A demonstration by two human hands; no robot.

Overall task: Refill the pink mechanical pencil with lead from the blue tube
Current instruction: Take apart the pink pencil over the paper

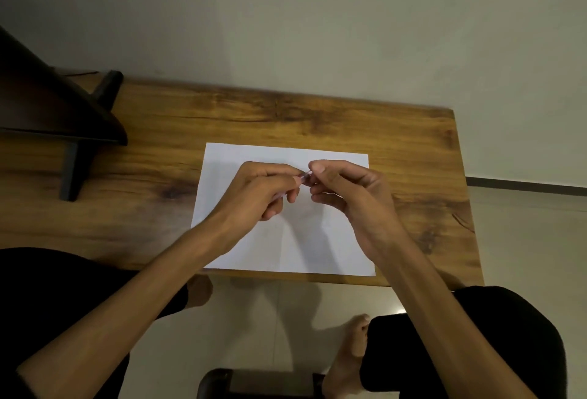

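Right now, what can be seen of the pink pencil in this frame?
Very little of the pencil shows. A short, pale pink, see-through-looking end pokes out between the two hands, held in the air above the white sheet of paper on the wooden table. The left hand is wrapped around its body, with a faint pink sliver showing under the fingers, and the right hand pinches the exposed end with its fingertips. It slants up toward the right. Which end this is cannot be told.
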